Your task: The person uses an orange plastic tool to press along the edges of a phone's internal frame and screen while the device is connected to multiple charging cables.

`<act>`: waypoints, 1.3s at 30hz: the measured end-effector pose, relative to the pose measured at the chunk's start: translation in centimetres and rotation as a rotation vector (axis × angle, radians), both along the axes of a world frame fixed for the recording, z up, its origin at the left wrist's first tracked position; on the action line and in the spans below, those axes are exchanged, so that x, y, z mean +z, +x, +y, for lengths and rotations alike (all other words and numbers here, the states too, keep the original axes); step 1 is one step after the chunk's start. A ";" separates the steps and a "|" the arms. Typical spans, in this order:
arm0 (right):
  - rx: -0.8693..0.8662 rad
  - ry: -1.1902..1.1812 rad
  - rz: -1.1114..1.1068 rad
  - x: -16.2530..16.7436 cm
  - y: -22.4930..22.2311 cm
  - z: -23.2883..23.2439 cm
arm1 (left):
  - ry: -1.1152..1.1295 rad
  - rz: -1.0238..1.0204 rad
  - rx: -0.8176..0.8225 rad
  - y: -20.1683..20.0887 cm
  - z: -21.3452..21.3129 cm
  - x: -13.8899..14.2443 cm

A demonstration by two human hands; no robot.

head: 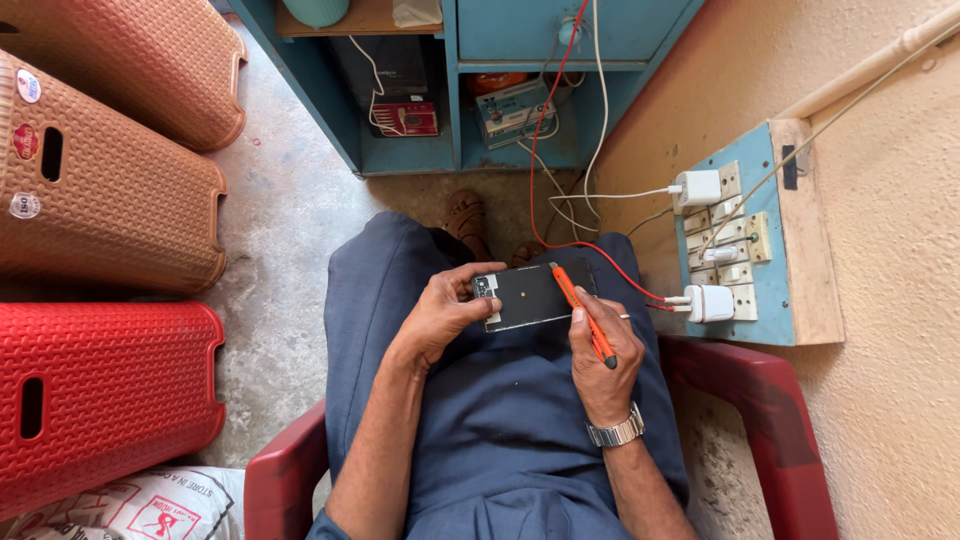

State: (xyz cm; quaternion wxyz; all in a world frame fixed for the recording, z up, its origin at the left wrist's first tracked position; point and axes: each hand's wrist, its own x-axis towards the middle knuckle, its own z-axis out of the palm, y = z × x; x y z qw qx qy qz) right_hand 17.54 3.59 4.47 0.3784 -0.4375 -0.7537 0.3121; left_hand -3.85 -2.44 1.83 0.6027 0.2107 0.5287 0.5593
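Phone (535,295) steadied on the lap by left hand (440,315), fingers gripping its edge; right hand (600,355) fingers pinch an orange screwdriver (583,312), tip on phone.

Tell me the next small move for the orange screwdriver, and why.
Probably press the thin orange screwdriver tip down into the opened black phone's top right edge. The right hand already holds it like a pen with its tip there, and the left hand steadies the phone on the lap.

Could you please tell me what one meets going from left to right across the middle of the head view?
Red plastic stool → left hand → dark phone → orange screwdriver in the right hand → white charger → blue switchboard.
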 end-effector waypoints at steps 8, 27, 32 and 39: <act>-0.046 -0.013 -0.017 -0.3 0.4 0.5 | 0.000 -0.016 -0.004 -0.1 0.0 0.1; -0.129 0.083 -0.031 -0.9 1.1 1.3 | -0.039 0.015 -0.003 -0.2 0.1 0.7; -0.128 0.074 -0.028 -0.3 0.8 1.2 | -0.009 -0.033 0.001 -0.3 0.1 0.3; 0.114 0.119 -0.012 1.1 -1.3 -1.1 | -0.017 -0.038 0.004 -0.3 0.0 0.0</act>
